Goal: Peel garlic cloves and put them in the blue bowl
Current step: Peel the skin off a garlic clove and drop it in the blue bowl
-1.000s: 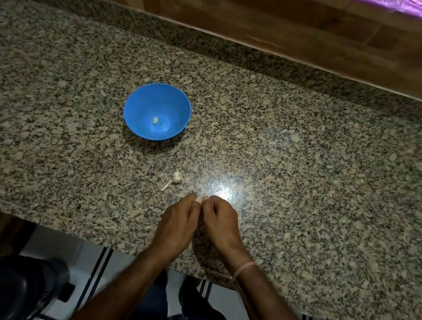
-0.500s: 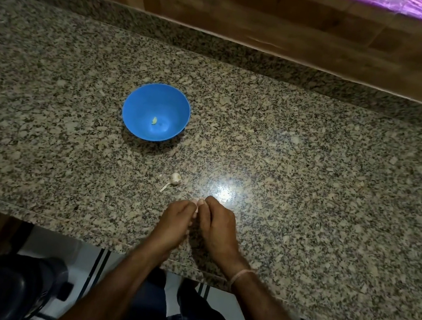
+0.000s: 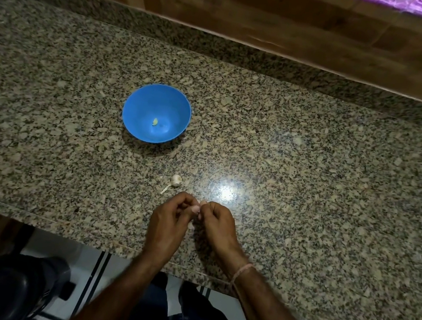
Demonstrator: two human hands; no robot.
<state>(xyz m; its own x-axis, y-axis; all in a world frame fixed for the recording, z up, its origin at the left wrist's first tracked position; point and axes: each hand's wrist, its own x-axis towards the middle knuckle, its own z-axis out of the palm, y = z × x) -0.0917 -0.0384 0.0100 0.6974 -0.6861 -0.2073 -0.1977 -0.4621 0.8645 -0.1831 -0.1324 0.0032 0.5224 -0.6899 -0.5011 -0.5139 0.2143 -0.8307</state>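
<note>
Vantage: head-worn camera, up over the granite counter [image 3: 325, 177], on the near side of the blue bowl [image 3: 141, 105].
Facing: forward and steeply down, with the bowl just left of centre.
Nearness: wide-angle and close in; floor [image 3: 54, 248] on the bowl's near side, wooden wall [image 3: 254, 7] beyond it.
Views: just this one.
</note>
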